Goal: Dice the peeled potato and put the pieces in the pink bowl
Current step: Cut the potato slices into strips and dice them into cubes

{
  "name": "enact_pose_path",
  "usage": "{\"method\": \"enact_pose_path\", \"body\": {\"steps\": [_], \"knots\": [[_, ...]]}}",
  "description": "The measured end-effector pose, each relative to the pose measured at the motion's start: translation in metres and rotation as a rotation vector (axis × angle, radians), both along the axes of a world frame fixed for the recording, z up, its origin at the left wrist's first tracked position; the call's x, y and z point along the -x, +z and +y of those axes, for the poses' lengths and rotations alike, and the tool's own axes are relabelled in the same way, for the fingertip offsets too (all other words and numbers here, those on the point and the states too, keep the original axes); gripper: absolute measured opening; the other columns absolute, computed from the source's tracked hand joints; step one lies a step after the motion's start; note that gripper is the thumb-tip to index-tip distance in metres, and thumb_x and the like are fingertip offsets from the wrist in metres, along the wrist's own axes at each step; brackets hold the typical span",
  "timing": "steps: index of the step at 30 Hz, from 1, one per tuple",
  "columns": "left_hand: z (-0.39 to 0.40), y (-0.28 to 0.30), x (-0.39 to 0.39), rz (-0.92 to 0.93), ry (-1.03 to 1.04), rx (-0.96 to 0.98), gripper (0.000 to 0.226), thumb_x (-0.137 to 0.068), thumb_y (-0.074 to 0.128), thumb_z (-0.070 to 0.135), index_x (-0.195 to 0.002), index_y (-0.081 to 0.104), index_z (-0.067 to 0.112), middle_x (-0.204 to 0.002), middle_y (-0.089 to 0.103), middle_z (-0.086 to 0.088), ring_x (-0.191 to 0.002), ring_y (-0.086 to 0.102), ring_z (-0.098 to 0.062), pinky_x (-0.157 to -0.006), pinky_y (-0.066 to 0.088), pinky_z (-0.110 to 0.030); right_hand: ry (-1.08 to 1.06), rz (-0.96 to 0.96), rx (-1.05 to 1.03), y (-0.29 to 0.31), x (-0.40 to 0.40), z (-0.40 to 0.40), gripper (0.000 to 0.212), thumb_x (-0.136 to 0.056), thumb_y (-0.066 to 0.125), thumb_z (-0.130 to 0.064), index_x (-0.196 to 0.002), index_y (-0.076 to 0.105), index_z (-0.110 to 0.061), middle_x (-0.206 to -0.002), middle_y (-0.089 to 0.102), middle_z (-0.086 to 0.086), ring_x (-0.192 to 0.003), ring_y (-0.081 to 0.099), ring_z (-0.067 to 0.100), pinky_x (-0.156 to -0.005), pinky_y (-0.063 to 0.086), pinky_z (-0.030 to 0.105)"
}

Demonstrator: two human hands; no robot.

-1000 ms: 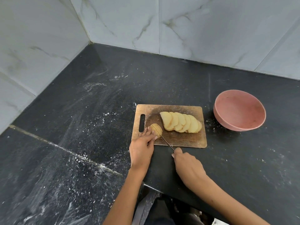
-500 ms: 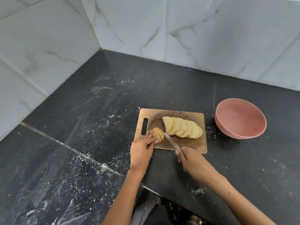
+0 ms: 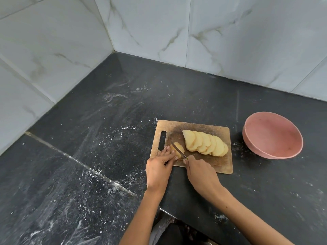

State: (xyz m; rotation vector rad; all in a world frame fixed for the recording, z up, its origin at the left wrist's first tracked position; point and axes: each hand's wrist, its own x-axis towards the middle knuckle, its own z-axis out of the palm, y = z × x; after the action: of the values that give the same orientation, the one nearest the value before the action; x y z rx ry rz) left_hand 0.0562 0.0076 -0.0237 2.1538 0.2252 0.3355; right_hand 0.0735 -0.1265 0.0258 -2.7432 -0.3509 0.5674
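A wooden cutting board (image 3: 208,129) lies on the black counter. Several pale yellow potato slices (image 3: 205,145) lean on one another in a row across its middle. A small end piece of potato (image 3: 179,147) sits near the board's front left. My left hand (image 3: 160,167) holds that piece with its fingertips. My right hand (image 3: 201,174) grips a knife (image 3: 177,149) by the handle; the blade lies across the top of the end piece. The pink bowl (image 3: 272,135) stands to the right of the board, with nothing in it.
The black stone counter (image 3: 106,138) is dusted with white specks and has a seam running diagonally at the left. White marble tile walls (image 3: 230,36) close off the back and left. The counter's front edge runs just below my forearms.
My right hand has moved forward and brought the knife blade from beside the end piece onto it. The camera has tilted up a little. My left hand stays on the piece.
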Motion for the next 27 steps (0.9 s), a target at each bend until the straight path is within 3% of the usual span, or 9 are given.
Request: {"method": "enact_pose_path", "body": {"steps": [5, 9, 18, 25, 27], "knots": [[-0.001, 0.0, 0.0, 0.014, -0.006, -0.02, 0.024, -0.08, 0.075, 0.006, -0.104, 0.072, 0.008, -0.116, 0.066, -0.006, -0.115, 0.058, -0.009, -0.107, 0.042, -0.034, -0.006, 0.029, 0.017, -0.005, -0.004, 0.006, 0.029, -0.104, 0.023, -0.033, -0.102, 0.044, -0.013, -0.099, 0.061, 0.01, -0.09, 0.061, 0.03, -0.065, 0.038, 0.034], [-0.001, 0.002, 0.0, 0.034, -0.029, -0.063, 0.025, -0.081, 0.073, 0.0, -0.106, 0.071, 0.006, -0.118, 0.065, -0.008, -0.117, 0.058, -0.012, -0.108, 0.039, -0.03, -0.025, 0.056, 0.077, -0.008, -0.014, 0.02, 0.017, -0.103, 0.031, -0.021, -0.106, 0.046, -0.012, -0.106, 0.06, 0.01, -0.096, 0.062, 0.028, -0.065, 0.037, 0.032], [-0.005, 0.004, 0.001, -0.007, -0.002, -0.11, 0.022, -0.078, 0.075, 0.0, -0.099, 0.073, 0.002, -0.11, 0.068, -0.012, -0.109, 0.064, -0.021, -0.102, 0.047, -0.042, -0.03, 0.152, 0.135, -0.01, -0.001, 0.007, 0.015, -0.103, 0.033, -0.02, -0.112, 0.041, -0.012, -0.112, 0.06, 0.012, -0.101, 0.06, 0.03, -0.066, 0.037, 0.034], [-0.005, 0.006, 0.002, 0.033, -0.016, -0.092, 0.021, -0.081, 0.073, 0.0, -0.102, 0.072, 0.002, -0.114, 0.066, -0.011, -0.113, 0.061, -0.019, -0.106, 0.037, -0.026, -0.043, 0.133, 0.085, -0.006, -0.006, 0.018, 0.018, -0.103, 0.032, -0.021, -0.112, 0.042, -0.01, -0.113, 0.06, 0.012, -0.102, 0.06, 0.03, -0.068, 0.038, 0.034], [-0.006, 0.007, 0.002, 0.029, -0.006, -0.093, 0.021, -0.081, 0.073, 0.002, -0.102, 0.072, 0.003, -0.114, 0.066, -0.01, -0.113, 0.061, -0.019, -0.106, 0.038, -0.027, -0.034, 0.144, 0.116, -0.007, -0.001, 0.012, 0.015, -0.103, 0.033, -0.019, -0.113, 0.041, -0.011, -0.112, 0.061, 0.012, -0.1, 0.061, 0.03, -0.067, 0.038, 0.034]]}}
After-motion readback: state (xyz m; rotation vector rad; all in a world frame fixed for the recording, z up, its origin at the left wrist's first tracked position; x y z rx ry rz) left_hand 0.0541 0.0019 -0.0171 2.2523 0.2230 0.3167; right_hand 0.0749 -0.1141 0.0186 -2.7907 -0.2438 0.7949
